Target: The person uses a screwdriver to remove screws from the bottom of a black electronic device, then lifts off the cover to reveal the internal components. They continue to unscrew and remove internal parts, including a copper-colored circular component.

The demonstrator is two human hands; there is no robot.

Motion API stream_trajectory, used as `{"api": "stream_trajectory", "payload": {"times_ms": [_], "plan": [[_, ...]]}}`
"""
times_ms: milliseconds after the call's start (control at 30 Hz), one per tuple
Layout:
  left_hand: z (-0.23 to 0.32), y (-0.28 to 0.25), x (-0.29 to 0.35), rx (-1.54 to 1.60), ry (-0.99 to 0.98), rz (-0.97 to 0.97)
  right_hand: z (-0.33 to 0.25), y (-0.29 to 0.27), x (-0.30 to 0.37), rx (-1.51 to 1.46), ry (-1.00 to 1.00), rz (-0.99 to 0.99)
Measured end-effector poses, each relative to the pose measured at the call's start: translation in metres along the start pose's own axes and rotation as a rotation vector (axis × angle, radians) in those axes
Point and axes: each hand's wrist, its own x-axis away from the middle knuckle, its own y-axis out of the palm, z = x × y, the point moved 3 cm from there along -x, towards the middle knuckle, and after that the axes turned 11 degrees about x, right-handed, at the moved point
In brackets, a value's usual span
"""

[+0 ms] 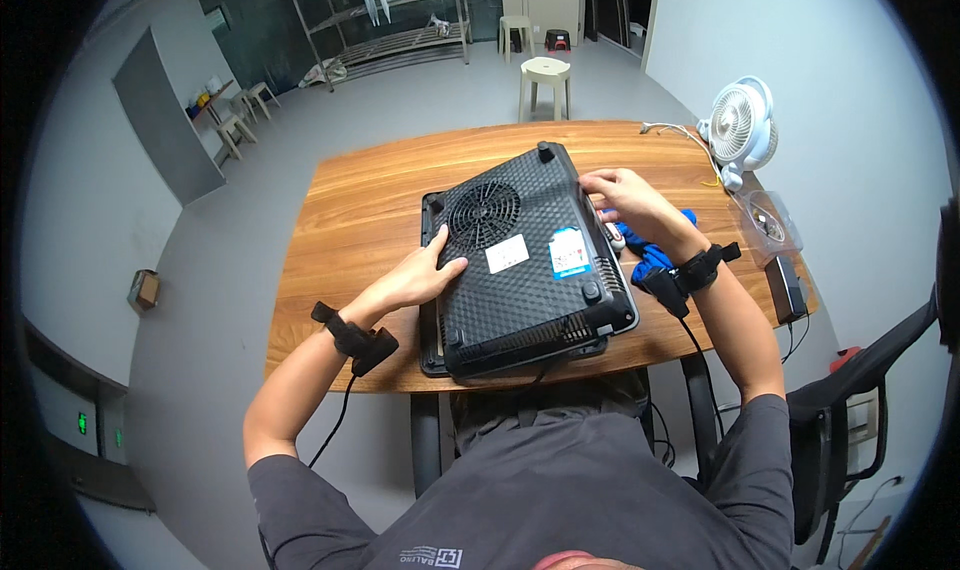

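Observation:
A black, textured bottom shell (520, 210), apparently from an induction cooker, lies with its underside up near the front of the table. It has a round fan grille, small round feet and two stickers. Beneath it, turned at an angle to it, shows the rim of a second black shell part (432, 355). My left hand (425, 270) grips the left edge, thumb on the upper face and the other fingers partly hidden. At the far right edge, my right hand (622, 198) pinches the rim with bent fingers.
Right of the shell lie a blue cloth-like item (652, 255) and a small red-and-white object (612, 236). Along the table's right side are a white fan (738, 125), a clear plastic box (768, 222) and a black box-shaped item (786, 288). A black chair (835, 420) stands at right.

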Motion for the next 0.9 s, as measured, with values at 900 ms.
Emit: {"api": "stream_trajectory", "payload": {"times_ms": [900], "plan": [[0.162,-0.113,0.034,-0.076,-0.037,0.093,-0.171,0.089,-0.016,0.008,-0.447,-0.127]]}}
